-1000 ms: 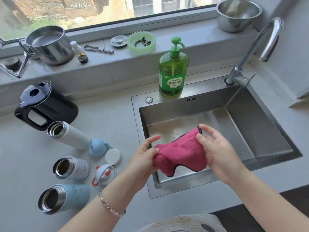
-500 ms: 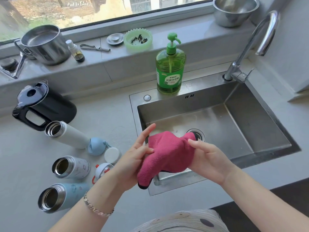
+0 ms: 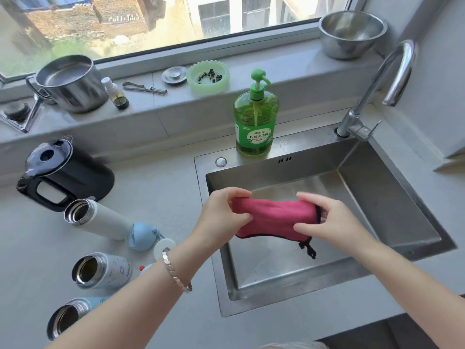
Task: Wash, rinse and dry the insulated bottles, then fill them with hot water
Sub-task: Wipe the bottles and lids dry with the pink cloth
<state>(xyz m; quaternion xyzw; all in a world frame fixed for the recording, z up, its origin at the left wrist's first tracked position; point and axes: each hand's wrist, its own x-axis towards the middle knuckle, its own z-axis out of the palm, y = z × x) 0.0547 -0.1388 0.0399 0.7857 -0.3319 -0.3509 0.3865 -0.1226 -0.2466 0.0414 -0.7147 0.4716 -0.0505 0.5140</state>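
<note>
Over the steel sink [image 3: 392, 187] my left hand [image 3: 221, 215] and my right hand [image 3: 329, 222] each pinch one end of a pink cloth [image 3: 274, 217] stretched between them. Three open insulated bottles lie on their sides on the counter at the left: a white one [image 3: 100, 219], a patterned one [image 3: 103, 270] and a light blue one [image 3: 68, 317], partly behind my left forearm. Their lids, a blue one [image 3: 142, 235] and a white one [image 3: 163, 248], rest beside them. A black kettle [image 3: 65, 175] stands behind the bottles.
Green dish soap bottle [image 3: 255, 122] stands on the sink's back rim, the tap [image 3: 377, 86] at the back right. On the window sill are a steel pot [image 3: 70, 84], a small dropper bottle [image 3: 117, 94], a green dish [image 3: 208, 76] and a steel bowl [image 3: 352, 34].
The hands turned and pulled the pink cloth from a bunched, hanging shape into a level stretch between them, and rose slightly over the sink.
</note>
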